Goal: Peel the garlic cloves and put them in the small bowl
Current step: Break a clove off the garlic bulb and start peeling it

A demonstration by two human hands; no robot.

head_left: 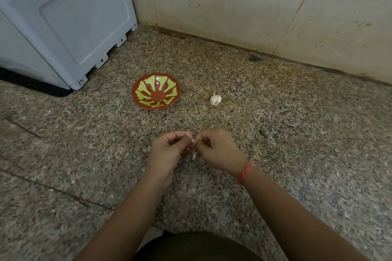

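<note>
While both hands meet low over the speckled granite table, they pinch one garlic clove between their fingertips. The left hand has its thumb and curled fingers closed on the clove from the left. The right hand nips it from the right, fingers bent in. A pale strip of peel hangs down from the clove between the two hands. An orange thread band circles the right wrist.

Beyond the hands, farther from the person, the small bowl sits on the table, well apart from them and a little to the left. It is red-brown with a yellow-green petal pattern. A white garlic bulb lies near the bowl on its right, apart from it.

At the far left stands a grey plastic appliance. Small dark arrow marks show along its lower edge. A stained tiled wall runs behind the table.
</note>
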